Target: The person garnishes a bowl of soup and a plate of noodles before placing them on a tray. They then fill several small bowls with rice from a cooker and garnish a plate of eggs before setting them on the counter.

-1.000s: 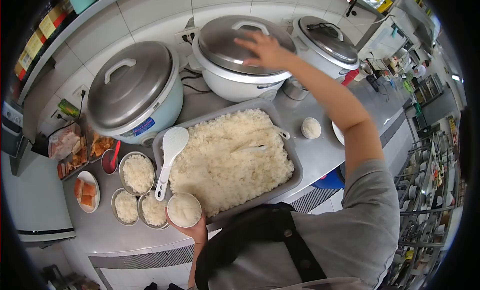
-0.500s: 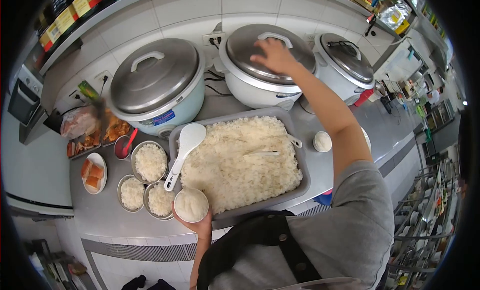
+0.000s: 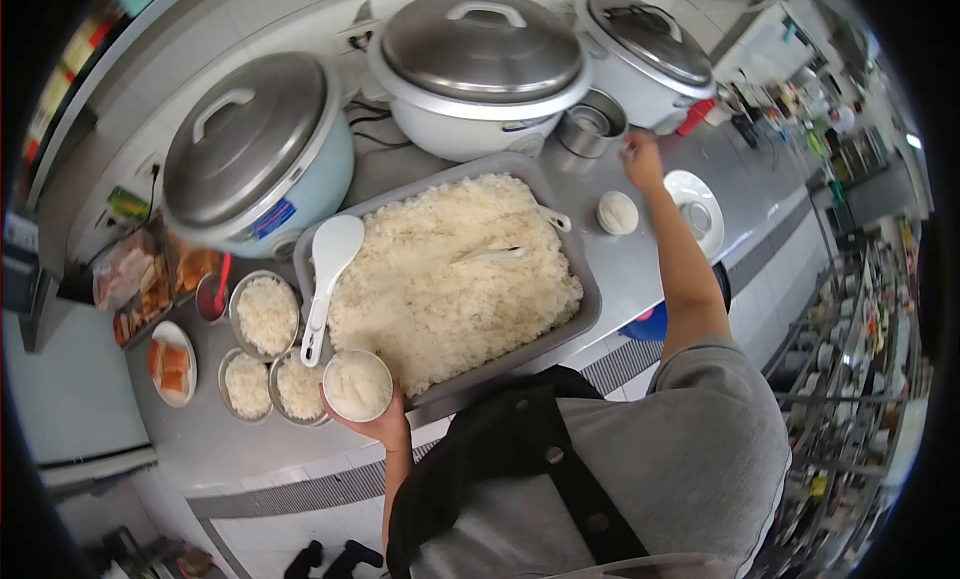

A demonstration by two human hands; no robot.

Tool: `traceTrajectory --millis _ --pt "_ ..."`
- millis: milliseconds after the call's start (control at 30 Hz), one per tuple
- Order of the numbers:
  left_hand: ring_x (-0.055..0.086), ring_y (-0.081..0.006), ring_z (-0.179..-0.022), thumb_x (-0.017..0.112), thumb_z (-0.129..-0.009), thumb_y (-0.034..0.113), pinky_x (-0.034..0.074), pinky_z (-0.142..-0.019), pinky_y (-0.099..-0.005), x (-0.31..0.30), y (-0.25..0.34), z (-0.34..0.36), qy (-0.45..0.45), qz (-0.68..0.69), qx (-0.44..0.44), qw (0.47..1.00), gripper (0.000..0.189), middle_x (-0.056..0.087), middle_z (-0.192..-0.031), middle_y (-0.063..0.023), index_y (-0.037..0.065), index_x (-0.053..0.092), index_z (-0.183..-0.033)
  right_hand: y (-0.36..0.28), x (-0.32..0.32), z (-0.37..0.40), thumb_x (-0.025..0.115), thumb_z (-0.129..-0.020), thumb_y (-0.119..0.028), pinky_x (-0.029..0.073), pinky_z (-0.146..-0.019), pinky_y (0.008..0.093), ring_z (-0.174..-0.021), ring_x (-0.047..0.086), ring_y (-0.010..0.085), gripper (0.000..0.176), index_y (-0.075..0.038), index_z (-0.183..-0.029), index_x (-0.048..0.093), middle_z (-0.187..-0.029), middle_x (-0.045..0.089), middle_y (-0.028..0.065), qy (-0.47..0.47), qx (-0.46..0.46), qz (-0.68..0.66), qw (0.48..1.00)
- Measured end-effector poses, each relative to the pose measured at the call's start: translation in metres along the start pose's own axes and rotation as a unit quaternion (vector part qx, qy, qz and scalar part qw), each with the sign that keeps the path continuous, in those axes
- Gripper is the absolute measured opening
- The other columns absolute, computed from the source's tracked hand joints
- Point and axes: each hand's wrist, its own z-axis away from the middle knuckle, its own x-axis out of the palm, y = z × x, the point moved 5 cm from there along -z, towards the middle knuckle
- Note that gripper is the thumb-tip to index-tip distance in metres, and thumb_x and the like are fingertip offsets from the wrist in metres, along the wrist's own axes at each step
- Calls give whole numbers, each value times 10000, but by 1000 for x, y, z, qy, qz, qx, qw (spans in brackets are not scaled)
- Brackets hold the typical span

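My left hand (image 3: 388,424) is wrapped round a white bowl of rice (image 3: 358,385) at the front edge of a grey tray (image 3: 592,319) full of rice. A white paddle (image 3: 337,251) lies on the tray's left rim. My right hand (image 3: 642,161) is above the counter, between stacked metal bowls (image 3: 592,123) and a white plate (image 3: 694,201); its fingers are small and blurred, so what they hold, if anything, is unclear. A small cup of rice (image 3: 617,213) stands just left of my right forearm.
Three lidded cookers (image 3: 250,159) line the wall. Metal bowls of rice (image 3: 267,316) stand left of the tray, near a red-handled cup (image 3: 211,297) and a white dish with orange-brown pieces (image 3: 174,365). Trays of food (image 3: 140,279) sit farther back.
My right hand has moved from over the middle cooker's lid down and right to the counter. The view has shifted, showing the stacked bowls and plate more fully. My left hand still holds the bowl.
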Motion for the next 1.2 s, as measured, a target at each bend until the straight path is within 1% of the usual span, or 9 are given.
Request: traceTrajectory --millis 67,167,267,333,500,567,700,1033,1200 --pt "427 -330 -1390 949 -579 114 345 -1182 -480 3 -3 -2 -42 32 9 999 1187 389 -1516 -173 34 268 -1547 29 28 60 903 -689 -369 463 -1009 530 -1213 538 439 914 -139 -1448 448 -1273 576 216 -85 -3 137 987" --pt "413 -333 -1399 976 -560 201 323 -1190 -483 7 -4 -1 -98 71 15 993 1222 382 -1510 -170 29 268 -1541 29 40 101 969 -526 -516 414 -1105 557 -1349 442 486 1370 -214 -1613 192 -1446 468 255 -177 125 137 967" --pt "420 -330 -1396 959 -581 161 336 -1186 -477 11 4 1 -147 81 25 986 1214 378 -1518 -170 34 245 -1555 41 58 101 985 -468 -524 411 -1125 537 -1371 433 486 1493 -221 -1638 106 -1481 431 279 -205 189 134 951" --pt "432 -328 -1392 925 -613 71 351 -1179 -471 12 12 3 -168 79 50 981 1204 381 -1528 -173 41 207 -1579 51 70 93 982 -490 -482 412 -1123 534 -1357 443 497 1455 -217 -1633 122 -1485 416 294 -234 213 130 940" --pt "434 -323 -1383 958 -575 133 378 -1161 -477 25 60 39 -138 25 74 987 1247 368 -1518 -173 39 210 -1569 49 80 109 974 -512 -375 433 -1100 542 -1303 490 491 1386 -186 -1618 161 -1428 461 301 -237 188 113 947" --pt "439 -324 -1374 971 -557 156 392 -1150 -481 40 84 67 -138 53 68 987 1264 362 -1512 -173 39 214 -1563 27 49 139 972 -498 -362 440 -1083 552 -1248 529 479 1393 -146 -1614 168 -1356 536 285 -227 141 116 957" --pt "454 -304 -1358 957 -579 127 425 -1120 -452 86 131 143 -212 140 58 966 1262 377 -1498 -169 45 184 -1574 29 -26 233 939 -521 -235 471 -1052 550 -1260 490 508 1300 -186 -1600 214 -1396 474 278 -215 85 -17 973" --pt "501 -297 -1331 908 -591 -11 459 -1108 -437 270 299 409 -487 317 -3 814 1197 445 -1435 -161 49 199 -1553 206 -231 553 928 -517 -230 512 -1005 554 -1220 515 488 1245 -178 -1572 270 -1316 501 263 -215 324 -61 919" --pt "457 -309 -1375 914 -609 8 413 -1146 -451 363 398 504 -551 355 100 749 1174 406 -1487 -172 37 217 -1554 295 -324 628 875 -530 -173 520 -987 534 -1149 528 466 1212 -145 -1580 271 -1275 510 246 -72 451 -32 889"
